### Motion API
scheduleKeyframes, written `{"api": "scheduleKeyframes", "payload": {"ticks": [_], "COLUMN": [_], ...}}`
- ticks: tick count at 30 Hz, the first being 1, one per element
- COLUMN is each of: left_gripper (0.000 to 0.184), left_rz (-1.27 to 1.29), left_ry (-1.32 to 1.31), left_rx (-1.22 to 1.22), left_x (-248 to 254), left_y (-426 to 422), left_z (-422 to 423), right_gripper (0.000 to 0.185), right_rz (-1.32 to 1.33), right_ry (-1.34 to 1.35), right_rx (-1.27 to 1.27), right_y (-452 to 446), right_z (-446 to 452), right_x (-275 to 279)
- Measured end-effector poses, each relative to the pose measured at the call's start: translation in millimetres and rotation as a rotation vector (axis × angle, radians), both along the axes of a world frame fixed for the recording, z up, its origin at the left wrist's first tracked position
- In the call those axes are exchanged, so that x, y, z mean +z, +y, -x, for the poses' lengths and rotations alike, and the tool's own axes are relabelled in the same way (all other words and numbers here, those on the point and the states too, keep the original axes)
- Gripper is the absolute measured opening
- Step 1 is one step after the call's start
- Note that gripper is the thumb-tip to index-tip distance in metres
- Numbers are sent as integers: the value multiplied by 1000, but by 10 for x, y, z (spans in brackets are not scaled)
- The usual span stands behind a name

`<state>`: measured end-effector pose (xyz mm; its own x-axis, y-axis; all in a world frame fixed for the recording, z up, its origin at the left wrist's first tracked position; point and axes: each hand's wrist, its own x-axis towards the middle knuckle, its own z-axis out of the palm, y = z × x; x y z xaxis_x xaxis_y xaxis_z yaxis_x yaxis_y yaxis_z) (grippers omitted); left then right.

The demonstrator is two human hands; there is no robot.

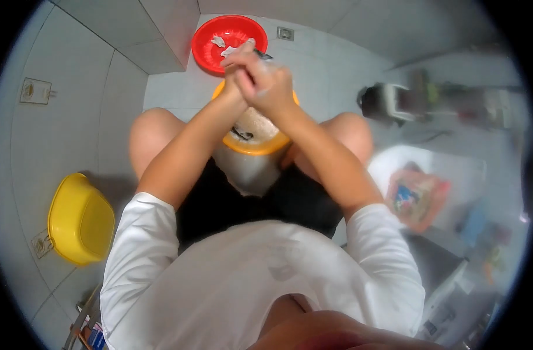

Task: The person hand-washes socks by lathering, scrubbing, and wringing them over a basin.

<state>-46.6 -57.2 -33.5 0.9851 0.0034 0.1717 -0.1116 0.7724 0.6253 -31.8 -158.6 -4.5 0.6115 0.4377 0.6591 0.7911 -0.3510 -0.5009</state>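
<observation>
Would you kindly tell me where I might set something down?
Bare tiles lie between the floor drain and the right knee; a smaller patch lies between the red basin and left knee. Crowded: the orange-yellow basin, with left hand and right hand above, and around the pinkish bag.

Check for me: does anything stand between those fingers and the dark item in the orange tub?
Nothing visible does. The left hand and right hand meet over the far side of the orange tub; the dark item lies uncovered toward the near rim.
</observation>
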Motion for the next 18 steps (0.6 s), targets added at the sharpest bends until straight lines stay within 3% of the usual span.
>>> {"api": "scheduleKeyframes", "payload": {"ticks": [2,3,7,8,10,11,14,15,16,18], "left_gripper": [20,21,24,24,21,22,27,30,30,34], "left_rz": [-65,-166,-205,-203,-78,-32,-216,-259,-256,-205], "left_ry": [450,445,361,359,404,348,459,539,537,309], "left_rx": [271,227,145,145,343,276,147,125,122,65], "left_x": [29,113,195,196,116,39,34,269,277,310], "left_y": [-369,-390,-397,-392,-384,-333,-365,-404,-445,-509], "left_z": [-97,-34,-8,-65,-164,-137,-15,66,72,75], "right_gripper": [20,16,16,16,15,17,15,11,11,9], "right_rz": [-206,-356,-573,-571,-429,-414,-385,-613,-610,-780], "right_ry": [-2,305,601,599,330,230,347,492,489,598], "right_rx": [-117,-179,-253,-252,-24,80,-50,-65,-67,-186], "right_y": [-25,-22,-164,-132,7,59,-55,-62,-124,-261], "right_z": [-251,-304,-470,-411,-185,-47,-203,-322,-435,-601], "right_x": [-70,74,34,-19,17,101,103,157,148,129]}}
